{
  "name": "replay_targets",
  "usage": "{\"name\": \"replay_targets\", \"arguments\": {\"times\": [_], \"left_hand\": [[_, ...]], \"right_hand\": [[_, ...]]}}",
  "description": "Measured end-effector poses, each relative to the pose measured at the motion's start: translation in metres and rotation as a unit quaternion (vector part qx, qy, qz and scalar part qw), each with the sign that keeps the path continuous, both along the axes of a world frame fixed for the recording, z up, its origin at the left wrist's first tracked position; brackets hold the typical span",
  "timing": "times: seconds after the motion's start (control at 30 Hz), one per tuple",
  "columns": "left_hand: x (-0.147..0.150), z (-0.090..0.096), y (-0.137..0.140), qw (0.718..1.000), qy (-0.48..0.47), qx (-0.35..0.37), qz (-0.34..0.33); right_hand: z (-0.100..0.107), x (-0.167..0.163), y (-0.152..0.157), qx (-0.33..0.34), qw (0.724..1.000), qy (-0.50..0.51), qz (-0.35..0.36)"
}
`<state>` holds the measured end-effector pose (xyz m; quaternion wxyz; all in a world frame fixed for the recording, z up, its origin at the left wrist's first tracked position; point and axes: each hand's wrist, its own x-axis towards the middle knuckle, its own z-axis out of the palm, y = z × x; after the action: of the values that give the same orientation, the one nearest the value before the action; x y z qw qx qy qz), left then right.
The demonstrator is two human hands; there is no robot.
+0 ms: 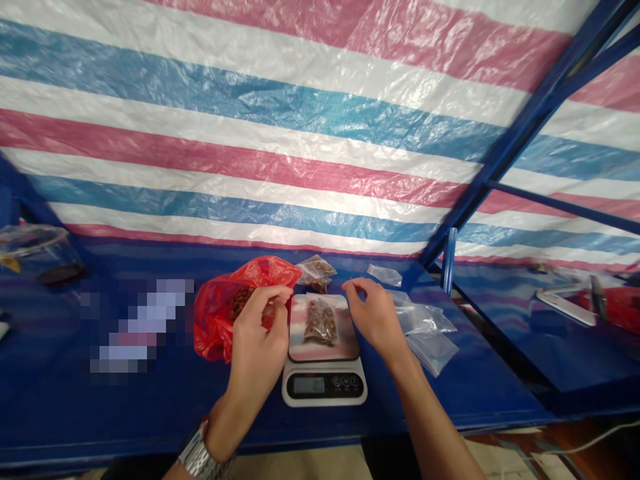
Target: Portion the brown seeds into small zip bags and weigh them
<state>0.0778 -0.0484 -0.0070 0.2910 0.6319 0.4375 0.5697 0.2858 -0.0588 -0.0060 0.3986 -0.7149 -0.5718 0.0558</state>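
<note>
A small clear bag of brown pieces (pixel 321 323) lies flat on the shiny plate of a white digital scale (pixel 325 393). To its left is my left hand (pixel 261 327), fingers bent, thumb and forefinger slightly apart, nothing visible between them. It is in front of a red plastic bag (pixel 213 327) that holds more of the brown pieces. My right hand (pixel 374 313) hovers at the plate's right edge with loosely curled fingers and no visible object. Neither hand touches the small bag. The display is lit, but its digits are too blurred to read surely.
Filled small bags (pixel 318 268) lie behind the scale. Flat clear zip bags (pixel 433 350) spread out at the right on the blue table (pixel 165 417). A clear container (pixel 37 253) stands far left. A blue metal post (pixel 449 260) rises at the right, before a striped sheet (pixel 250 160).
</note>
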Motion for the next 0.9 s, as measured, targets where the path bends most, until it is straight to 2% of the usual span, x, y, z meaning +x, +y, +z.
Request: {"name": "replay_targets", "arguments": {"times": [0.27,0.47,0.53,0.6,0.7,0.8,0.9], "left_hand": [[-0.008,0.001,-0.001,1.0,0.016,0.013,-0.019],[-0.005,0.003,-0.006,1.0,0.018,0.008,-0.019],[0.001,0.0,-0.011,1.0,0.008,-0.005,-0.014],[0.008,-0.005,-0.015,1.0,-0.015,-0.027,0.004],[0.016,-0.013,-0.018,0.994,-0.071,-0.085,0.026],[0.02,-0.016,-0.02,0.981,-0.129,-0.147,0.004],[0.02,-0.013,-0.02,0.965,-0.194,-0.178,-0.018]], "right_hand": [[0.009,-0.011,-0.009,-0.01,0.999,0.003,-0.033],[0.012,-0.042,-0.021,-0.086,0.99,-0.113,-0.024],[0.011,-0.05,-0.02,-0.093,0.988,-0.119,-0.016],[0.009,-0.053,-0.017,-0.08,0.994,-0.077,0.0],[0.009,-0.054,-0.011,-0.02,0.997,0.055,0.042],[0.011,-0.062,-0.006,0.05,0.977,0.186,0.089],[0.015,-0.078,-0.002,0.085,0.966,0.205,0.136]]}}
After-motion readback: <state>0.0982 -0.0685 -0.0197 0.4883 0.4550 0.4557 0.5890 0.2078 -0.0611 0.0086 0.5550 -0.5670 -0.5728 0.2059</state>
